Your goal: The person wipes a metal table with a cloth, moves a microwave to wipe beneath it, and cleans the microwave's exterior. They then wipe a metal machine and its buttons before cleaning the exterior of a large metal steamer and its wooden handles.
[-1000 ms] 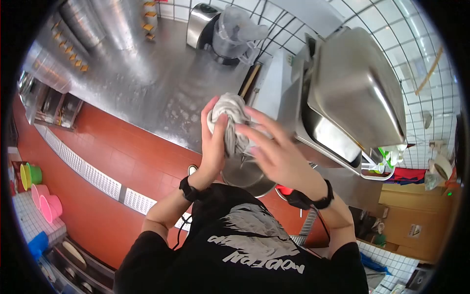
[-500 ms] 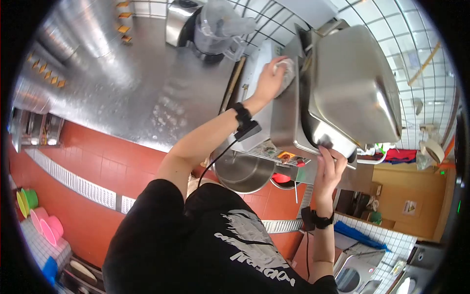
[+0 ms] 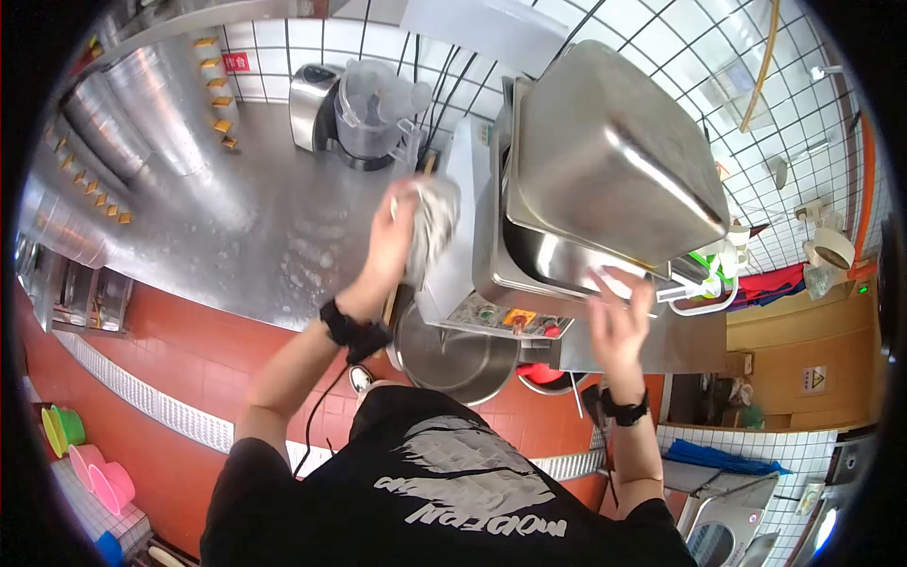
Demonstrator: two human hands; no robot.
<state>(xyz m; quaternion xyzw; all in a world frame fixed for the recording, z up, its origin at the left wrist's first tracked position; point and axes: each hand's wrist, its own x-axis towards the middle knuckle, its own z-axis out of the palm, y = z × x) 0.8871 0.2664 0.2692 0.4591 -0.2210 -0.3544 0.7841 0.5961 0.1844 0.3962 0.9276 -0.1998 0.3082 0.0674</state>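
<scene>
A crumpled whitish cloth [image 3: 436,219] is gripped in my left hand [image 3: 389,244], held over the left side of a pale machine [image 3: 452,274] beside the steel counter. My right hand [image 3: 619,326] has its fingers spread and slightly blurred, right at the front edge of a steel pan [image 3: 557,257] on that machine. Overlapping the pan from above is a large, deep steel container [image 3: 614,142], tilted with its base outward. Knobs and an orange switch [image 3: 520,318] show on the machine's front panel.
On the steel counter [image 3: 265,203] stands a blender-like appliance [image 3: 368,113] with a clear jug, against the tiled wall. A big steel pot [image 3: 453,354] sits low in front of the machine. Shiny metal cylinders [image 3: 156,123] line the left. Floor drain grates [image 3: 151,383] cross the red tiles.
My left hand has moved left with the cloth, away from the steel pan's side. My right hand has come off the pan's front edge and its fingers have spread. The view has shifted.
</scene>
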